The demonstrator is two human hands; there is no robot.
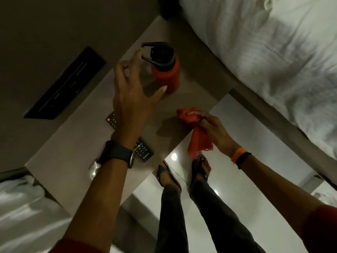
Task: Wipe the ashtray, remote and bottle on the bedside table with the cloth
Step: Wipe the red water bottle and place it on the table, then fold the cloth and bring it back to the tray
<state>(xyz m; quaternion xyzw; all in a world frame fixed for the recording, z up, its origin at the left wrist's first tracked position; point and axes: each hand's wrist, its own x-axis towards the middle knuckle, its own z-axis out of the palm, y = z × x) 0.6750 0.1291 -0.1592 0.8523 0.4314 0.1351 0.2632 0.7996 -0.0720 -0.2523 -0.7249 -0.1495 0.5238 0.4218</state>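
Here your left hand (131,92), fingers spread and empty, hovered just left of the upright red metal bottle (166,73) on the table; your right hand (215,128) gripped the red cloth (197,136) nearer you.

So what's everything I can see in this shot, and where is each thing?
bottle: one, orange-red with a black lid, upright at the far end of the table
remote: one, black, flat on the table, partly hidden under the left forearm
cloth: one, orange-red, bunched in the right hand over the table's near edge
shiny clear object: one, by the left wrist; too hidden to name
bedside table: one, beige-brown
bed linen: white, to the right
wall panel: one, black, to the left
left hand: open, fingers spread beside the bottle, black watch on the wrist
right hand: shut on the cloth
feet: two, in sandals, on the glossy floor
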